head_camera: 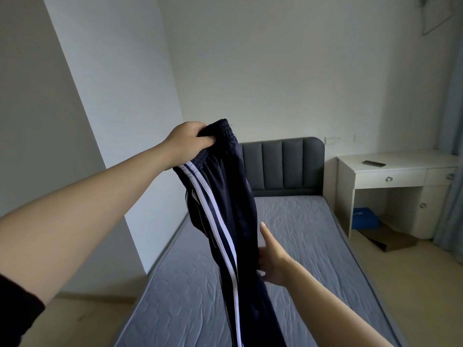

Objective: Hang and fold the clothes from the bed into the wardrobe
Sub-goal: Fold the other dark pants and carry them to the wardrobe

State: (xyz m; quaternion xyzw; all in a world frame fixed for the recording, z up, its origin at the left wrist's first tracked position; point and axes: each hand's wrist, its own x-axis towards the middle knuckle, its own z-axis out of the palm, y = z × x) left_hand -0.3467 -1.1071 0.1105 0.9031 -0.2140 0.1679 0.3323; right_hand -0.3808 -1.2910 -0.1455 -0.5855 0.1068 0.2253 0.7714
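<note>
Grey quilted mattress fills the lower middle of the frame: the bed [300, 234] runs from the bottom edge up to its padded headboard [280, 166] at centre. In front of it, at centre frame, hang the navy track trousers [225, 209] with twin white side stripes. They are lifted above the bed and trail out past the bottom edge. At the right stands the white counter [400, 171], well apart from the trousers.

Your left grip [193, 141], just above centre, is closed round the bunched elastic waistband and carries the garment. Your right grip [271, 261], lower centre, lies against the far side of a leg with the thumb straight up. Its fingers are behind the cloth, so you cannot tell from this view whether it holds the fabric or only steadies it. Smallest, a dark phone [375, 163] lies on the counter.

You appear to be shaking out and straightening this pair before folding or hanging it. The wardrobe is not in view. The next move likely calls for a firm hold on the waistband while your right grip brings the two legs together, stripes aligned. After that you can lay them flat on the bed or turn toward the wardrobe.
</note>
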